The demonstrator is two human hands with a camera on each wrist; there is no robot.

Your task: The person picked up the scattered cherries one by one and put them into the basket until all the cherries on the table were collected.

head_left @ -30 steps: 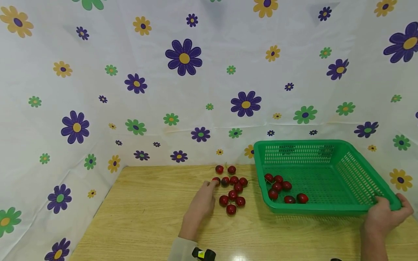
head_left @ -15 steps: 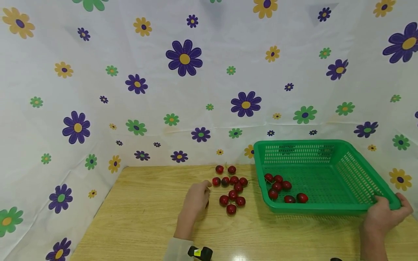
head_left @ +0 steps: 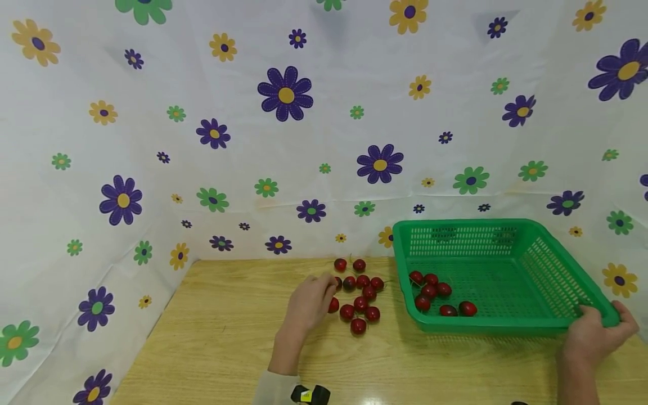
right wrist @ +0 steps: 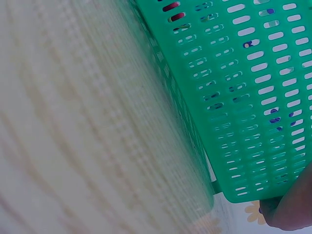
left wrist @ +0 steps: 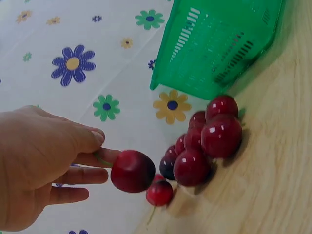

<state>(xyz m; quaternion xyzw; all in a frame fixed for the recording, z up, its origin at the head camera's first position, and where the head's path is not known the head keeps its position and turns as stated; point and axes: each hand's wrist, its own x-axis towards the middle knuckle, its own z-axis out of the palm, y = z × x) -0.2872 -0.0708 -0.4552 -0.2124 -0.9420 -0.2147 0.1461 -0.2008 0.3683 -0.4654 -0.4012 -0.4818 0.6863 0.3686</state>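
Note:
My left hand (head_left: pixel 307 304) pinches the stem of a dark red cherry (left wrist: pixel 131 171) between thumb and finger; the other fingers stand apart from it. In the head view this cherry shows just right of the hand, beside a loose group of cherries (head_left: pixel 360 304) on the table. My left fingertips partly cover one cherry at the group's left side. At the right, my right hand (head_left: pixel 597 334) grips the near right corner of a green plastic basket (head_left: pixel 486 323), thumb over the rim. Several cherries (head_left: pixel 429 290) lie in the basket's left part.
The light wooden table (head_left: pixel 228 326) carries everything. A white cloth with printed flowers (head_left: pixel 324 135) hangs behind the table and along its left side. The basket's slotted left wall stands between the table cherries and those inside.
My left hand drew back leftward from the group, then came right again, and the cherry it holds now shows beside the hand. The right hand and basket stay in place.

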